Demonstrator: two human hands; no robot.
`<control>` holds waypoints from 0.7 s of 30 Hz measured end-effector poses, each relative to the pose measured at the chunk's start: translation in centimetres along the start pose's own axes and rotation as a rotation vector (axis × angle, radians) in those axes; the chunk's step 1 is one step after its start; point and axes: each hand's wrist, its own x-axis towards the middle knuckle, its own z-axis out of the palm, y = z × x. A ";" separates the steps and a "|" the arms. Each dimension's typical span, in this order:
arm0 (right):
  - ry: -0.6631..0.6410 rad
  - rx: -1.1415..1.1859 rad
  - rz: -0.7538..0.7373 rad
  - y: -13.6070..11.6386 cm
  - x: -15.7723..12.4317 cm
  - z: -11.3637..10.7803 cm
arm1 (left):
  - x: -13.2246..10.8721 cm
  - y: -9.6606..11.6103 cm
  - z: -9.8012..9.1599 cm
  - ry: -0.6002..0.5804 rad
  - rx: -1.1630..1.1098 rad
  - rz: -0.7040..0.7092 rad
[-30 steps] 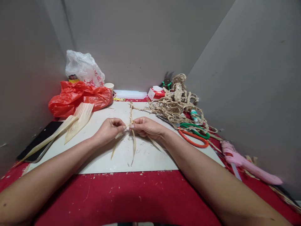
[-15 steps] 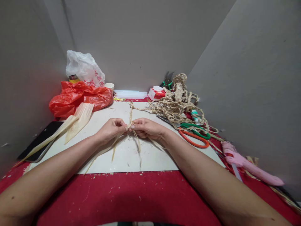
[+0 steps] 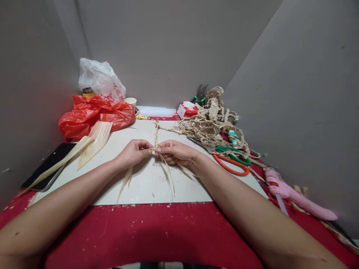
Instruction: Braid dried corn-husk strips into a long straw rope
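A thin braid of dry, straw-coloured husk [image 3: 156,136] runs up the middle of the white board [image 3: 106,192], its lower end between my hands. My left hand [image 3: 134,152] pinches a husk strand just left of the braid's end. Close beside it, my right hand [image 3: 176,151] grips the braid's end between thumb and fingers. Loose strands [image 3: 169,173] hang below the right hand, and others [image 3: 125,183] trail beneath the left. The braid's far end joins a cord leading to a heap of braided cord [image 3: 204,129]. The right fingertips partly hide the crossing.
Orange- and green-handled scissors [image 3: 231,164] lie right, with a pink glue gun [image 3: 297,198] beyond. At left are wide husk pieces [image 3: 97,142], a black phone [image 3: 50,168] and a red plastic bag [image 3: 92,116]. Behind stand a paper cup [image 3: 131,101], glue sticks [image 3: 157,111] and a tissue pack [image 3: 187,110].
My left hand has drawn its strand out to the left, slightly away from the right hand. The strands hanging below have swung; the right hand stays about where it was.
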 end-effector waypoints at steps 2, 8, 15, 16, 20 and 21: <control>-0.001 0.014 0.015 0.0 0.1 -0.1 | 0.0 -0.1 -0.1 0.004 0.092 0.054; -0.004 0.028 0.060 0.0 0.0 -0.3 | 0.0 -0.3 -0.1 0.025 0.333 0.168; 0.018 0.026 0.079 0.1 0.1 -0.3 | -0.3 -0.9 0.2 0.119 0.711 0.335; 0.020 0.028 0.078 0.1 0.1 -0.3 | -0.3 -0.9 0.3 0.120 0.730 0.326; 0.025 0.033 0.071 0.0 0.0 0.1 | -0.4 -1.1 0.4 0.105 0.730 0.283; 0.026 0.035 0.069 -0.1 0.0 0.2 | -0.4 -1.0 0.4 0.101 0.712 0.272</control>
